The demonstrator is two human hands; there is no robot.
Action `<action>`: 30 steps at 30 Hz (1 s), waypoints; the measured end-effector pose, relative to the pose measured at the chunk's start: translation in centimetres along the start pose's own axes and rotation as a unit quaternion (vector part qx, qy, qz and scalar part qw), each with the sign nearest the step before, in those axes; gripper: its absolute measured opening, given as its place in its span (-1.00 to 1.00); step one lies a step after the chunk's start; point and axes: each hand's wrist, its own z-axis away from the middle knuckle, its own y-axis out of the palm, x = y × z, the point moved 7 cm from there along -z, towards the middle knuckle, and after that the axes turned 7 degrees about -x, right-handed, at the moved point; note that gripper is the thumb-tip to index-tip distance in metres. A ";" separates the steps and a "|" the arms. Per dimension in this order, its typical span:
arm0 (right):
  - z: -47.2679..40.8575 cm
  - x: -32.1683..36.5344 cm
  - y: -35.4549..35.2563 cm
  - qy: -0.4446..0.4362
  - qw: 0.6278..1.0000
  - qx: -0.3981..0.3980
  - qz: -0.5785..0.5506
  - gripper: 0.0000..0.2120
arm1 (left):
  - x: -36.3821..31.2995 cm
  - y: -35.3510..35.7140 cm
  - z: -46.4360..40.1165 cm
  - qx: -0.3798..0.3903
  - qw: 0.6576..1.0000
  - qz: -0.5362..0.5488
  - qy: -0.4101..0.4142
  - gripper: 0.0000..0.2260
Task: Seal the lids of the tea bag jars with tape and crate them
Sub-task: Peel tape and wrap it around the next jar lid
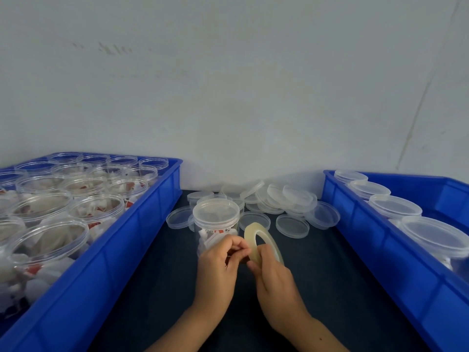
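Note:
A clear plastic jar (215, 219) with tea bags inside stands on the dark table, its lid on. Just in front of it my right hand (274, 280) grips a roll of clear tape (256, 237) held upright. My left hand (218, 265) pinches at the tape's edge beside the roll, fingers curled; the loose tape end itself is too small to make out. Both hands are close together, a little nearer to me than the jar.
A blue crate (142, 240) on the left holds several open jars of tea bags. A second blue crate (375, 247) on the right holds several lidded jars. Loose clear lids (291, 226) lie piled behind the jar by the wall.

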 end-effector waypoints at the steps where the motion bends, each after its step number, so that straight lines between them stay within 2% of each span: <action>1: 0.0 0.0 0.0 0.000 1.000 -0.002 0.002 -0.93 | 0.1 0.1 0.0 0.004 1.000 -0.006 0.001 -0.86; 7: -0.3 -0.2 -0.1 0.011 1.000 -0.001 -0.010 -0.90 | -0.6 0.4 0.5 0.003 0.997 -0.053 0.055 -0.84; 10: -0.3 -0.1 -0.4 0.014 1.000 -0.007 -0.012 -0.88 | -0.7 0.2 0.7 -0.020 0.999 -0.024 0.035 -0.85; 13: -0.1 -0.1 -0.3 0.012 1.000 0.001 -0.005 -0.91 | -0.4 0.2 0.7 -0.011 1.000 -0.009 0.021 -0.85; 21: -0.1 0.0 0.2 0.004 1.000 0.006 0.024 -0.94 | -0.1 0.1 0.3 -0.004 0.999 -0.035 0.029 -0.88; 30: 0.0 0.2 0.0 0.016 1.000 0.003 -0.004 -0.90 | 0.0 0.5 0.8 0.006 0.998 -0.046 0.036 -0.77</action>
